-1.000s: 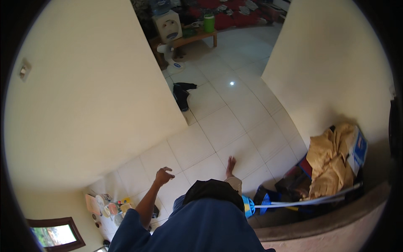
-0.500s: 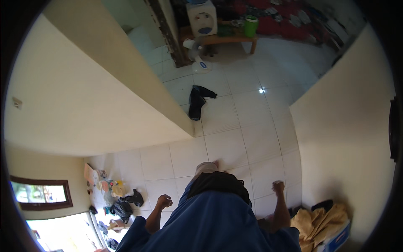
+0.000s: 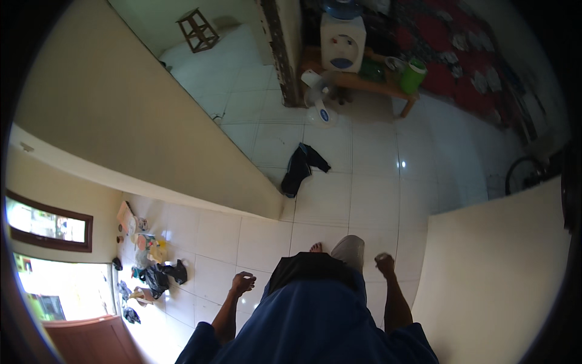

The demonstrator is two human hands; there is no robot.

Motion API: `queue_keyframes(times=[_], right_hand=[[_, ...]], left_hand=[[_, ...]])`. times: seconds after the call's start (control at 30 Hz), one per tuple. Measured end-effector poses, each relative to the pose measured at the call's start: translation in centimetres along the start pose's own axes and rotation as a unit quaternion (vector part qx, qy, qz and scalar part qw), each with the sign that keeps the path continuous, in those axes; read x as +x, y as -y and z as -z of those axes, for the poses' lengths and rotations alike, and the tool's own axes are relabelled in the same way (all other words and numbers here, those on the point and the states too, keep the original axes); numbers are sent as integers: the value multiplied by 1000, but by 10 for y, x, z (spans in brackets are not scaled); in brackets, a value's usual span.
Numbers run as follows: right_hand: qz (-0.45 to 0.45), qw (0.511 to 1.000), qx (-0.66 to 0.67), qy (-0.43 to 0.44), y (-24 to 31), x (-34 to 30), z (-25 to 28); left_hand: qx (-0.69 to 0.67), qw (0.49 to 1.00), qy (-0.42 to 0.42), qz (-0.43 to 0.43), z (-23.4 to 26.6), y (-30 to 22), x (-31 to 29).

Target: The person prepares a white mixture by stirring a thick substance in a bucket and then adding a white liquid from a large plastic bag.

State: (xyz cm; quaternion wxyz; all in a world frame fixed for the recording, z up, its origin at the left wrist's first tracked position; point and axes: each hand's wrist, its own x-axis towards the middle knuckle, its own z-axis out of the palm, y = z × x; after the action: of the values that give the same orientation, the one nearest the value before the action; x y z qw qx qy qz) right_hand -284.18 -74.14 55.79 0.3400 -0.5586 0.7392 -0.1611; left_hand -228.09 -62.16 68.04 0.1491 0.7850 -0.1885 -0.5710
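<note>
My left hand (image 3: 244, 283) hangs beside my body at the left, its fingers loosely bent and apart, with nothing seen in it. Out to the right, my right hand (image 3: 384, 265) is curled into a loose fist; I see no object in it. Neither hand touches anything. On the tiles ahead lies a crumpled dark garment (image 3: 296, 173), near the end of the partition wall (image 3: 182, 127). One bare foot (image 3: 316, 247) shows below my dark blue clothing.
A standing fan (image 3: 322, 112) and a low wooden table (image 3: 382, 87) with a water dispenser (image 3: 342, 42) and green jug (image 3: 413, 76) are ahead. Black bags (image 3: 156, 280) and clutter lie left by the doorway. A wall (image 3: 491, 273) flanks the right; a wooden stool (image 3: 197, 30) stands far left.
My view has shifted forward and turned: the stool and more of the far room show, while the tan cloth pile at lower right has left view. The other leg is now forward. Both hands stay free.
</note>
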Motion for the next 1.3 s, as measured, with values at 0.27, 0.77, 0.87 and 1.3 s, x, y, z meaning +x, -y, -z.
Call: queue_keyframes(times=[0.27,0.77,0.87,1.3], right_hand=[[-209,940,-25,267,-28,62,30],[-36,971,-19,237,139,366,80],[-14,962,-66,263,161,385,75],[-73,923,-144,349,145,374,63]], left_hand=[[-173,973,-139,66,-49,23,-48],[-118,979,-165,29,-213,-61,-102],[-254,941,-191,117,-224,-105,-116],[-271,915,-243,172,-263,-138,-132]])
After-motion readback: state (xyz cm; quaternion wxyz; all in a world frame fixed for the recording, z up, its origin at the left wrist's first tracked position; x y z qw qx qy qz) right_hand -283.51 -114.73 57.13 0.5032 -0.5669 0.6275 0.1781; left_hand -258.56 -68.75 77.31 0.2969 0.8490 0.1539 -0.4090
